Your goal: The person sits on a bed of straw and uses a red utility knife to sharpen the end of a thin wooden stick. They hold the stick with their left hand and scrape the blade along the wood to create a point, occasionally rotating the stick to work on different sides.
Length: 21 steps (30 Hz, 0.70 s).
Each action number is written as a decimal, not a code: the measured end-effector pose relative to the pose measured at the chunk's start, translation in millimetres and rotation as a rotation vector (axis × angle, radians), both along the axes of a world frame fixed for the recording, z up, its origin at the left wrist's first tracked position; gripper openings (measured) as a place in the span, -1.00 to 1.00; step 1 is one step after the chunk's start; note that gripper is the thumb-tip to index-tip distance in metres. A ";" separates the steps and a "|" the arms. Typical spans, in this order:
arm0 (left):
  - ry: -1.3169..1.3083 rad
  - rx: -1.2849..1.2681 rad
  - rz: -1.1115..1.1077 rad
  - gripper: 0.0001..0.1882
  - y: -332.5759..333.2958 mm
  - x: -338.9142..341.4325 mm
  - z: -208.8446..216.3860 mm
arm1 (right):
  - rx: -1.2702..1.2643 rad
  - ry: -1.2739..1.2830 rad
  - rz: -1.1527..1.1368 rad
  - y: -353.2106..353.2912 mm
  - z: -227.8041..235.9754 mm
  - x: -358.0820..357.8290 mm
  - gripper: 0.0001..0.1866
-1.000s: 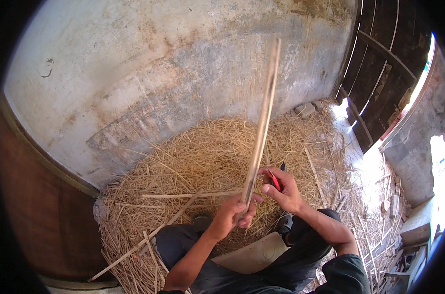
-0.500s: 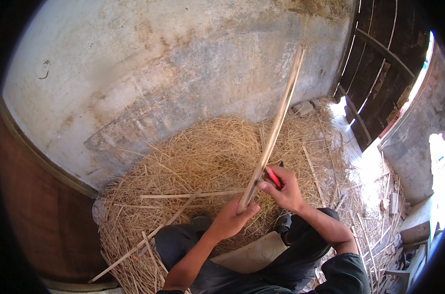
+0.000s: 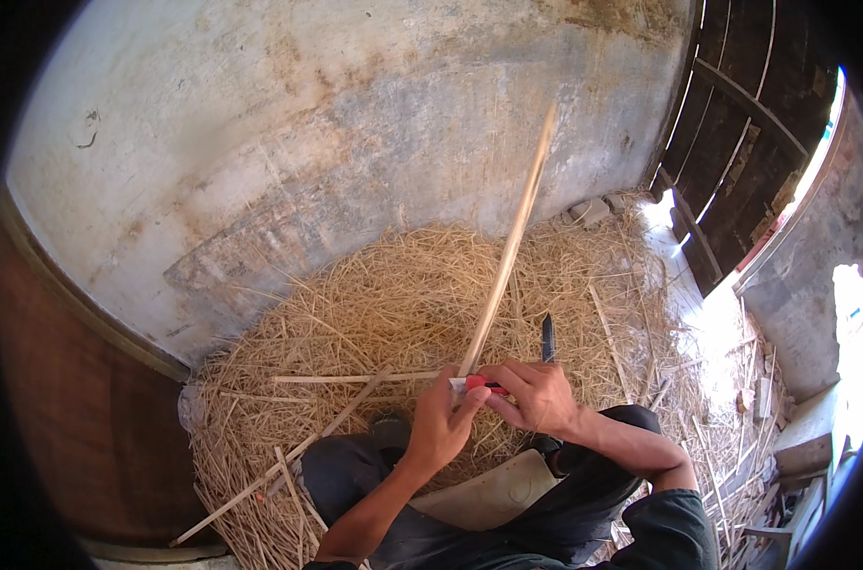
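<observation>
My left hand [image 3: 438, 423] is closed around the lower end of a long pale wooden stick [image 3: 512, 247], which slants up and away to the right. My right hand [image 3: 538, 397] grips a small red tool [image 3: 476, 383] with a pale end, laid crosswise at the stick's lower end. Its exact kind is too small to make out. Both hands almost touch there, and my fingers partly hide the tool and stick end. Just beyond my right hand, a dark blade-like piece [image 3: 547, 339] points upward; its lower part is hidden.
Loose straw [image 3: 403, 304] covers the floor, with several thin sticks [image 3: 289, 458] lying on it. A pale board [image 3: 489, 489] lies between my legs. A stained wall [image 3: 355, 142] rises ahead. Broken blocks [image 3: 591, 211] lie at its foot, near a dark plank door [image 3: 736, 133].
My right hand has moved down and left, bringing the red tool from upright beside the stick to crosswise at its lower end. The stick's far tip has shifted slightly left and down.
</observation>
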State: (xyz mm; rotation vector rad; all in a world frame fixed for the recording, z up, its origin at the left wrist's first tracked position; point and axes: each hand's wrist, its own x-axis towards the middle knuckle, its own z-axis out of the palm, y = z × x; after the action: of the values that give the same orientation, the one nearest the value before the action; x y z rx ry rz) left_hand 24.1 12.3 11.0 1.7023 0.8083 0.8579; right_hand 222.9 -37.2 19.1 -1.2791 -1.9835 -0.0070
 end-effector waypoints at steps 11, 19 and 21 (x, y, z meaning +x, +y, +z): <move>0.106 0.208 0.114 -0.52 -4.8 5.2 -1.8 | 0.033 -0.032 -0.099 -1.7 11.7 -7.1 -0.69; 0.160 0.258 0.154 -0.66 -5.2 4.9 0.8 | 0.061 -0.071 -0.139 -3.4 19.5 -6.7 -0.69; 0.167 0.263 0.157 -0.68 -6.1 5.1 4.3 | 0.078 -0.072 -0.149 -3.4 19.6 -6.8 -0.69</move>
State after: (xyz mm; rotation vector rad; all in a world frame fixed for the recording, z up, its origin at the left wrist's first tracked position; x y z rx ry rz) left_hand 29.1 6.3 15.3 1.9815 0.9868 0.9713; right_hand 216.1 -40.5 38.7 -1.3897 -1.9244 -0.2028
